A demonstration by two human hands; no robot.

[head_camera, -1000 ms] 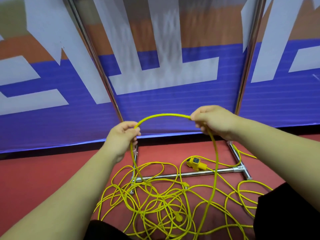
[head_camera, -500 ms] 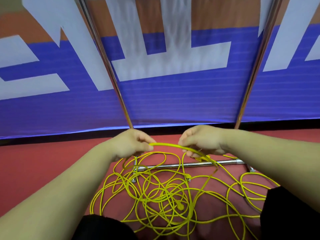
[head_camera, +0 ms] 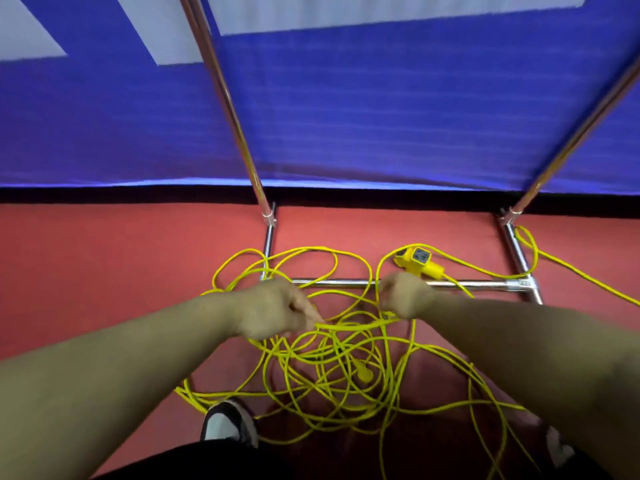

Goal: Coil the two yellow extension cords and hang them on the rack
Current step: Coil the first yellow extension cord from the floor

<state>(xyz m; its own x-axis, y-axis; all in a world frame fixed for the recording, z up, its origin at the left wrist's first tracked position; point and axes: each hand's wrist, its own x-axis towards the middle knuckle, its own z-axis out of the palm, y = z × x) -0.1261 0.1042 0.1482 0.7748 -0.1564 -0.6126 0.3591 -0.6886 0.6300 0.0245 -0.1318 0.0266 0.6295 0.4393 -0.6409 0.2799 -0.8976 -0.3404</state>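
As seen looking down, nearest along the bottom edge: black clothing and a black-and-white shoe [head_camera: 227, 426], planted on the red floor [head_camera: 104, 271] at the left fringe of the tangle. Just beyond, sprawled loose and uncoiled over that floor: the yellow extension cords [head_camera: 332, 358], many overlapping loops, with a yellow plug [head_camera: 365, 375] lying among them. Over the tangle, both forearms reaching in. Left hand [head_camera: 277, 311]: fingers curled, pinching one strand at the fingertips. Right hand [head_camera: 403, 296]: clenched round the same strand, blurred. Between the two, that short run of cord stretched nearly level, hands near each other but apart. Just past the right hand: the chrome base bar of the rack [head_camera: 332, 282], and just beyond it, on the floor, a yellow socket block [head_camera: 417, 259]. Loops draped across the bar and round the right foot; one strand trailing off rightward. Farthest, behind the slanting chrome uprights: a blue-and-white banner [head_camera: 381, 116].
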